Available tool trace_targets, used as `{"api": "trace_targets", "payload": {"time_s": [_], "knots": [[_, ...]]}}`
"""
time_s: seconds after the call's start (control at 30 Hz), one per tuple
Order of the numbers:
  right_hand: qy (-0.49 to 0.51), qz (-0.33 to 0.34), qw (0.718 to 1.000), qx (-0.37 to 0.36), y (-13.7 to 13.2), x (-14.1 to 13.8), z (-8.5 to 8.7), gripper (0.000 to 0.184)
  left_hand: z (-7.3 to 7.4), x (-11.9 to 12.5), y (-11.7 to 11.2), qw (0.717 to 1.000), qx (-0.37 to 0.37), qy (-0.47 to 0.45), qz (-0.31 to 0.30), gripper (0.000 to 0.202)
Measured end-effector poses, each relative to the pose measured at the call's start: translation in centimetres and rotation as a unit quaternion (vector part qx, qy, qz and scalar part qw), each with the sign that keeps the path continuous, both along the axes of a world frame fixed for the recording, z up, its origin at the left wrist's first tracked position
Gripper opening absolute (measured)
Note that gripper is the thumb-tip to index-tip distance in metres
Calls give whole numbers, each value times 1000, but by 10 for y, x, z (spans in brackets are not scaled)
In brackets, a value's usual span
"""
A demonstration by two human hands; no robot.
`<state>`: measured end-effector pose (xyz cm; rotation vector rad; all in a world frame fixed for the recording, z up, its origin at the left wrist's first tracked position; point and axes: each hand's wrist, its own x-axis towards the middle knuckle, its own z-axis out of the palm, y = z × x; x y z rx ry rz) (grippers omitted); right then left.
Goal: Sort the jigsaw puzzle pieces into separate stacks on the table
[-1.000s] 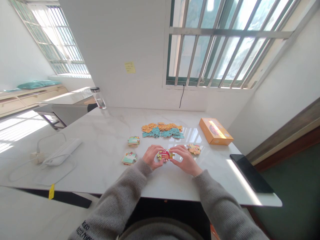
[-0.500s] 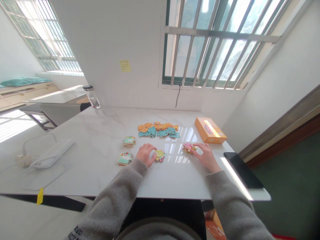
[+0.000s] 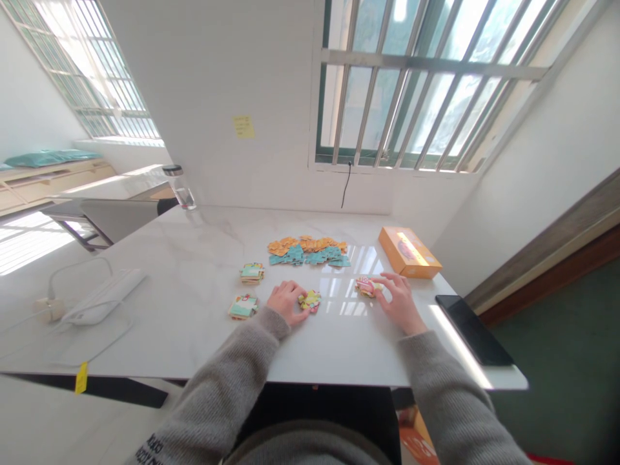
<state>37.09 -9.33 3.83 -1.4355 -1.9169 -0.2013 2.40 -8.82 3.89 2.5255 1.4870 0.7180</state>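
My left hand (image 3: 288, 301) curls around the left side of a small stack of yellow-green and pink jigsaw puzzle pieces (image 3: 310, 300), thumb at its near edge and fingers at its far edge. My right hand (image 3: 401, 303) rests at the right side of a pile of pink and pale puzzle pieces (image 3: 365, 286), thumb and index finger apart at its edge. Left of my left hand lie two neat stacks of mint-green puzzle pieces, a farther stack (image 3: 252, 272) and a nearer stack (image 3: 243, 307). Beyond my hands are orange puzzle pieces (image 3: 320, 244) and teal puzzle pieces (image 3: 289, 255), heaped loosely.
An orange box (image 3: 409, 252) stands at the back right of the white table (image 3: 194, 290). A black phone or tablet (image 3: 472, 329) lies by the right edge. At the left are a white power strip (image 3: 104, 298) with cables and, farther back, a clear bottle (image 3: 180, 187).
My left thumb has come down to the near edge of the yellow-green stack. My right fingers have drawn back slightly from the pink pile. The other stacks stay in place.
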Motion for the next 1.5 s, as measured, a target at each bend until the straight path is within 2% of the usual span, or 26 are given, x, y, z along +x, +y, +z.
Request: {"api": "trace_targets", "payload": {"time_s": [0.13, 0.33, 0.47, 0.6, 0.77, 0.9, 1.0, 1.13, 1.33, 1.5], "knots": [[-8, 52, 998, 27, -5, -26, 4, 20, -2, 0, 0, 1000, -4, 1, -9, 23], [-44, 178, 983, -25, -12, -80, 10, 25, -6, 0, 3, 999, 37, -24, -20, 24], [-12, 250, 966, -65, -9, -114, 19, 42, -4, -1, 3, 994, 86, -59, -40, 24], [28, 284, 956, -65, -1, -136, 24, 42, 0, -3, 3, 985, 134, -102, -42, 26], [46, 290, 954, -60, -2, -137, 23, 40, 4, -3, 1, 975, 161, -139, -66, 28], [38, 284, 956, -60, -5, -129, 19, 43, 5, -2, -1, 977, 127, -152, -80, 25], [37, 272, 961, -31, -4, -124, 16, 44, 6, -2, -2, 979, 100, -163, -78, 21], [54, 246, 968, 1, -3, -120, 13, 48, 9, -1, -4, 971, 105, -192, -92, 21], [84, 240, 967, -3, -5, -121, 13, 51, 12, -2, -4, 968, 61, -211, -118, 20], [78, 225, 971, 2, -6, -123, 13, 48, 10, 1, -3, 962, 55, -246, -108, 13]]}}
